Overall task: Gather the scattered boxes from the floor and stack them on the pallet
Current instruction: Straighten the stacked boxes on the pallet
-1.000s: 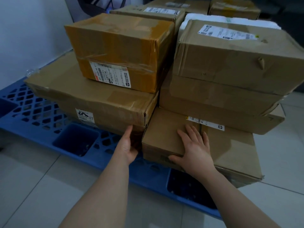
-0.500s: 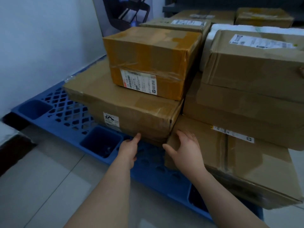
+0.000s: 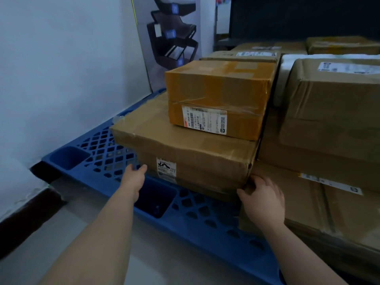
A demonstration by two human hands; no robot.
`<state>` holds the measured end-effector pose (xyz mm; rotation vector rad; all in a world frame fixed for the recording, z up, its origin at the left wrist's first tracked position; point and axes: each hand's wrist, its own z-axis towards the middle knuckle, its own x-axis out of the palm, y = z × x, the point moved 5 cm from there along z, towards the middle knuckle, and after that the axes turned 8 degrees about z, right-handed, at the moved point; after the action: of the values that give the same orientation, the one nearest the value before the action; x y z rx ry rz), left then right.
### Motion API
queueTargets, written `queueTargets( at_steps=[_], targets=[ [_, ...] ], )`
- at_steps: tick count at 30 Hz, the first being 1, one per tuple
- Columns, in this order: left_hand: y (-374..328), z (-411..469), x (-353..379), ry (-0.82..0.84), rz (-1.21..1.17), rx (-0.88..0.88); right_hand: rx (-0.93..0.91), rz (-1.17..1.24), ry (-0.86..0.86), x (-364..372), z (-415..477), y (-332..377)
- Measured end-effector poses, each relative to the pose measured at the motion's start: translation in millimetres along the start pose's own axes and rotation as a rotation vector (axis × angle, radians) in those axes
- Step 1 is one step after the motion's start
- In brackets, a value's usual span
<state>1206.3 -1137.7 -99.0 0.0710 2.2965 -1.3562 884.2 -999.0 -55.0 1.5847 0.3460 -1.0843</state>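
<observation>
A blue plastic pallet (image 3: 205, 221) lies on the tiled floor and carries several cardboard boxes. A wide flat box (image 3: 185, 149) sits at its left, with an orange taped box (image 3: 218, 95) on top. To the right, a low flat box (image 3: 320, 206) lies under a stack of bigger boxes (image 3: 333, 103). My left hand (image 3: 133, 177) reaches toward the front left of the wide flat box, fingertips at its lower edge. My right hand (image 3: 263, 200) rests on the near left corner of the low flat box, beside the wide box's right corner.
A white wall (image 3: 61, 79) runs along the left, with a dark baseboard (image 3: 24, 219). A dark tiered rack (image 3: 174, 38) stands in the back corner. More boxes (image 3: 267, 50) fill the rear of the pallet. Grey floor tiles (image 3: 51, 233) lie in front.
My view has swung left and closer. My left hand slid left along the wide box's front bottom edge. My right hand moved from the low box's top to its left corner.
</observation>
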Motion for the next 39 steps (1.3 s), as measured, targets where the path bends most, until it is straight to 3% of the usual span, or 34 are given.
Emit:
queueTargets(
  at_steps=[8, 27, 31, 34, 36, 39],
  targets=[
    [-13.4, 58.1, 15.9, 0.112, -0.118, 0.079, 0.101, 0.02, -0.019, 4.4, 8.3, 0.7],
    [-10.0, 61.0, 7.6, 0.081, -0.123, 0.14, 0.046, 0.028, 0.144, 9.6, 9.7, -7.0],
    [-11.6, 48.0, 7.2, 0.085, -0.044, 0.138, 0.074, 0.185, 0.167, 6.3, 7.1, -9.2],
    [-8.5, 32.6, 10.6, -0.022, -0.015, 0.051, 0.161, 0.459, 0.17, -7.1, -3.2, -10.2],
    [-8.5, 10.4, 16.1, -0.119, -0.072, 0.013, 0.16, 0.561, 0.18, -14.2, -10.1, -8.9],
    [-17.8, -19.4, 34.9, -0.101, -0.268, 0.051, 0.129, 0.666, 0.189, -18.2, -13.7, -5.2]
  ],
)
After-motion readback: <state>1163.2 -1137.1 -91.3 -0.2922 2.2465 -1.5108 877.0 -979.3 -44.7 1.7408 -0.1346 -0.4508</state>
